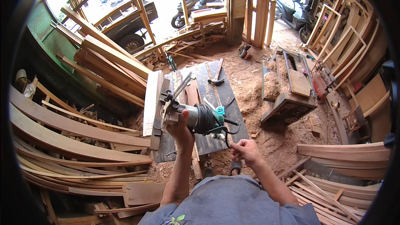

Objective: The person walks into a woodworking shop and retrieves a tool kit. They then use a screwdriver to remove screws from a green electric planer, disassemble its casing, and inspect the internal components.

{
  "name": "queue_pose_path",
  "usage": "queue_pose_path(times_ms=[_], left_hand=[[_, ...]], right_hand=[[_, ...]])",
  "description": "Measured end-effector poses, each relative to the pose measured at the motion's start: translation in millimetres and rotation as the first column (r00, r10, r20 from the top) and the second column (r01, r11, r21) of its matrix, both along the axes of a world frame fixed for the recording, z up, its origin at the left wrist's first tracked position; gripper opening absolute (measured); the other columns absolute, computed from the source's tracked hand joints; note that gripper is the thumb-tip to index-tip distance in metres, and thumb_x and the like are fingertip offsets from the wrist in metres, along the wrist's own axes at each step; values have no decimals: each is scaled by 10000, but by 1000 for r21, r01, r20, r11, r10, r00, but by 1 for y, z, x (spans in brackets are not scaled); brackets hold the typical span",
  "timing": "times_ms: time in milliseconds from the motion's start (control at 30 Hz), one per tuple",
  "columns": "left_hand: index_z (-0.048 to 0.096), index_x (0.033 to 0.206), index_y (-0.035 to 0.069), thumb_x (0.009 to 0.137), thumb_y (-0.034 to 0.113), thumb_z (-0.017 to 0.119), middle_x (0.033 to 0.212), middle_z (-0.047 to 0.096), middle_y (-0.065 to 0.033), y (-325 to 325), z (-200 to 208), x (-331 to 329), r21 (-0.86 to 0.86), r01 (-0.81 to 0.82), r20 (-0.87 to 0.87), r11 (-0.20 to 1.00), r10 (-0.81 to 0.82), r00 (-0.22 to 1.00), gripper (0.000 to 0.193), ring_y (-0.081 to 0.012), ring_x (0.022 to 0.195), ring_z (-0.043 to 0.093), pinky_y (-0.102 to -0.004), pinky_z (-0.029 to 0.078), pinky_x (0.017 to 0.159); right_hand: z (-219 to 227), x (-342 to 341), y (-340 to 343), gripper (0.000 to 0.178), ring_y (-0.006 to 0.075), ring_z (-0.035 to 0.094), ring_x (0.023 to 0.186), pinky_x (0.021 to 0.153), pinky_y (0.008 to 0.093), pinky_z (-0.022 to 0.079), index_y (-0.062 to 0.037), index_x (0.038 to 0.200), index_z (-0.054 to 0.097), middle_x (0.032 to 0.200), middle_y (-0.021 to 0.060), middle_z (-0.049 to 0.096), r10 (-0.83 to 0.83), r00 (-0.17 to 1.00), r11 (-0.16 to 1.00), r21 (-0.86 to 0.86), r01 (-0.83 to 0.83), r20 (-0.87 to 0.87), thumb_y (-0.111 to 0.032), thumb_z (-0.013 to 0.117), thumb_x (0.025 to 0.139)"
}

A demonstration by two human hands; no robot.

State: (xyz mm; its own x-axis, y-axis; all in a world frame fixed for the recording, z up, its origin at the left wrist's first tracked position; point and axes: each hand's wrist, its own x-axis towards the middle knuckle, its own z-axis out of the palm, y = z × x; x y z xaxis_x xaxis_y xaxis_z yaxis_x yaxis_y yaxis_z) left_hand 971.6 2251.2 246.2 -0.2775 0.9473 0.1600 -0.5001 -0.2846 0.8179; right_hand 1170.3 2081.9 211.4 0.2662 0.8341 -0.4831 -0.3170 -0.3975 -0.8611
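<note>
My left hand (pixel 182 133) is wrapped round the grey metal end of a green electric router (pixel 191 117), holding it up over the dark workbench (pixel 227 89). A metal fence with knobs sticks out at the router's left end. Its black power cord (pixel 204 118) is wound in several turns round the body. Near the bench's front edge, my right hand (pixel 246 151) pinches the loose length of that cord. A teal tape measure (pixel 220 110) lies just beyond the router. Farther back on the bench rests a claw hammer (pixel 216 74).
Stacked planks (pixel 112 64) and long curved boards (pixel 75 127) fill the left side. Right of the bench stands a sawdust-covered machine table (pixel 287 79). Wood shavings (pixel 246 83) cover the floor, where a small power tool (pixel 245 52) lies. Wooden frames (pixel 337 29) lean at the right.
</note>
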Motion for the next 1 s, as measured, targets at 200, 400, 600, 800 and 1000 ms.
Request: queue_pose_path(times_ms=[200, 400, 600, 800, 1000], left_hand=[[714, 1149, 14, 807, 93, 931, 1062, 720, -14, -2, 0, 0, -19, 62, -168, 998, -64, 984, 413, -122, 964, 675, -307, 545, 892], [696, 1207, 38, 780, 38, 931, 1091, 720, -19, -3, -6, 5, -97, 177, -190, 979, -193, 963, 488, -137, 989, 684, -312, 548, 890], [740, 1135, 26, 780, 105, 958, 1053, 739, -17, -5, 1, 0, -227, 277, -267, 934, -333, 904, 424, -104, 919, 668, -288, 550, 802], [708, 844, 70, 814, 122, 933, 881, 708, 25, -9, 11, -6, -254, 426, -528, 868, -494, 691, 233, -83, 825, 627, -299, 548, 719], [668, 940, 70, 928, 158, 858, 866, 645, 47, -12, -4, -2, -241, 523, -499, 817, -567, 655, 211, -60, 818, 584, -264, 497, 709]], right_hand=[[46, 5, 14, 115, 234, 712, 801, 758, 351, 576, 34, 1037, 713, 914, 133, 725, -188, 722, 856, 471, -212, 666, -29, 723, 942], [53, 39, 45, 227, 175, 716, 915, 860, 347, 579, 27, 1136, 740, 984, 137, 750, 453, 589, 637, 219, -739, 669, 44, 660, 924], [31, 38, 45, 200, 188, 686, 832, 771, 343, 549, -17, 1051, 743, 889, 81, 695, 508, 554, 582, 211, -785, 660, -16, 817, 866], [33, 28, 63, 151, 307, 698, 795, 737, 393, 552, -15, 917, 684, 866, 113, 685, 385, 594, 607, 291, -739, 706, -17, 814, 839], [67, 14, 63, 157, 289, 683, 732, 644, 372, 551, 3, 972, 659, 884, 132, 692, -103, 559, 606, 497, -621, 823, 56, 772, 877]])
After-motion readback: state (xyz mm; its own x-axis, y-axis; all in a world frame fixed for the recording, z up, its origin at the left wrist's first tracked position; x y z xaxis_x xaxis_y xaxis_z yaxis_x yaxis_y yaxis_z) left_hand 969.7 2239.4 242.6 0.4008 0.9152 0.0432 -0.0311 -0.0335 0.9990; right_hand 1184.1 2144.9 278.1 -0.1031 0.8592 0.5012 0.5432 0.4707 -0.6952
